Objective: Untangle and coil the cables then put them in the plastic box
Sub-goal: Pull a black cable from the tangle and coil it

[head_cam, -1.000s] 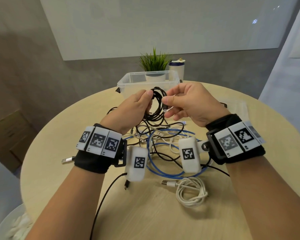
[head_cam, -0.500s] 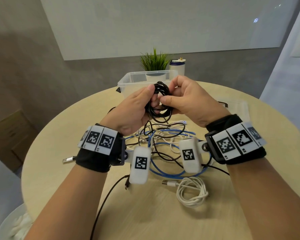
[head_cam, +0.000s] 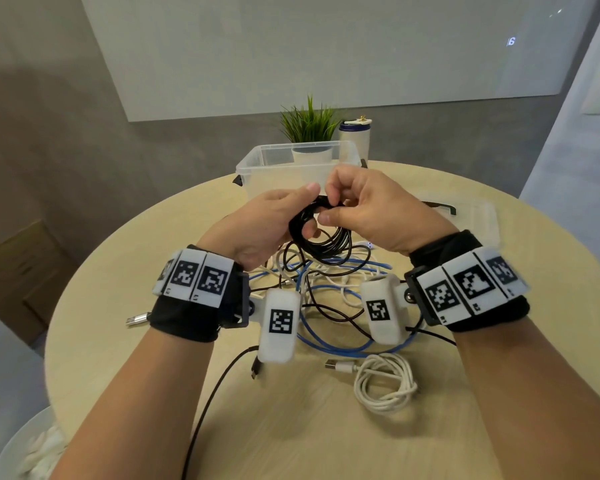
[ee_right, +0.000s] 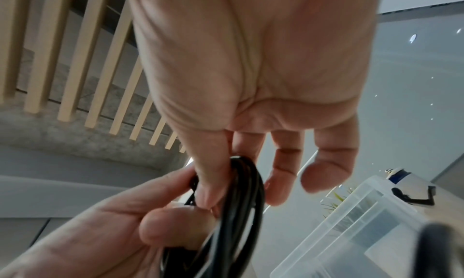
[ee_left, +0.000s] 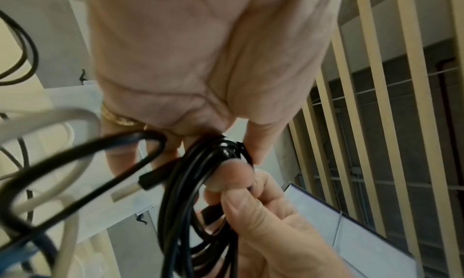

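Wood round table, grey wall; plastic box at far edge. Left hand and right hand both grasp black coil; near-left bare.

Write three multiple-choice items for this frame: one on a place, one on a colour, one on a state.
1. Where does the clear plastic box stand?
A. On the table, beyond the hands
B. On the floor by the cardboard
C. In the person's lap

2. What colour is the cable coil held in both hands?
A. White
B. Blue
C. Black

3. What state is the white cable near the table's front edge in?
A. Stretched out straight
B. Bundled in loops, lying loose on the table
C. Already inside the box

Answers:
1 A: the box sits on the round table, in front of the potted plant.
2 C: the left hand and right hand both pinch black loops.
3 B: it lies looped on the tabletop, one plug sticking out.
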`<state>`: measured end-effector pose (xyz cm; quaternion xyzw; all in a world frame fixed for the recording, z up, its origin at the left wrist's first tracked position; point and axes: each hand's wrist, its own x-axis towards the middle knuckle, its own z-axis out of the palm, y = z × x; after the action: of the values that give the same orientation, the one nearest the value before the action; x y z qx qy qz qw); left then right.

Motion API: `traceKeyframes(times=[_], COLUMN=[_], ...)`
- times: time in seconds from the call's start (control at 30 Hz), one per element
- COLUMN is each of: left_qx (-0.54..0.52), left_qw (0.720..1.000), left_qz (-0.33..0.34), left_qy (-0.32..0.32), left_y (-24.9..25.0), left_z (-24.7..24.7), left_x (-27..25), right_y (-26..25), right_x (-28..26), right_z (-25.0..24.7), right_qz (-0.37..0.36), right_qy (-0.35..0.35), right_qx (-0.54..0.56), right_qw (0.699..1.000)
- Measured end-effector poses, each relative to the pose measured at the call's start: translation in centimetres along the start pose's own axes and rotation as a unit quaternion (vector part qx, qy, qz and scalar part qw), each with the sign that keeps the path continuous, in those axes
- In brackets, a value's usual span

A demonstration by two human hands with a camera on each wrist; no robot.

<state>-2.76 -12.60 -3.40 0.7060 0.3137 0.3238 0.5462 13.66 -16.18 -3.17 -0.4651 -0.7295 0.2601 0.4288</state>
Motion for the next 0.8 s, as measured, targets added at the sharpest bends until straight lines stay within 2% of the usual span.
traceKeyframes(times=[0.17,0.33,0.47,0.6,0.8], left_qx=[0.061,-0.03,-0.067,-0.069,-0.002], left_qw=[0.998,0.999,0.996,0.995,1.0], left_qz=[-0.027,-0.007,0.025,0.047,0.019], left_qy=[-0.001,0.025,0.045,0.061,0.005], left_y=[-0.3,-0.1,0.1,0.2,0.2], left_z=[-0.4,0.1,0.6,0.5,0.7], left_x=[0.0,0.3,0.5,0.4,-0.2], right_y=[0.4,0.2,0.1,0.4,0.5], right_x=[0.3,0.4,0.3,0.3,0.5], right_z=[0.3,0.3,0.3,0.0,0.0], right_qz=[0.003,-0.023,-0.028,0.019,-0.011], right_qy=[0.027,0.082,0.086,0.072,0.123], right_qx=[-0.029,-0.016,-0.021,-0.032,-0.029], right_qw=[0.999,0.996,0.996,0.997,0.992])
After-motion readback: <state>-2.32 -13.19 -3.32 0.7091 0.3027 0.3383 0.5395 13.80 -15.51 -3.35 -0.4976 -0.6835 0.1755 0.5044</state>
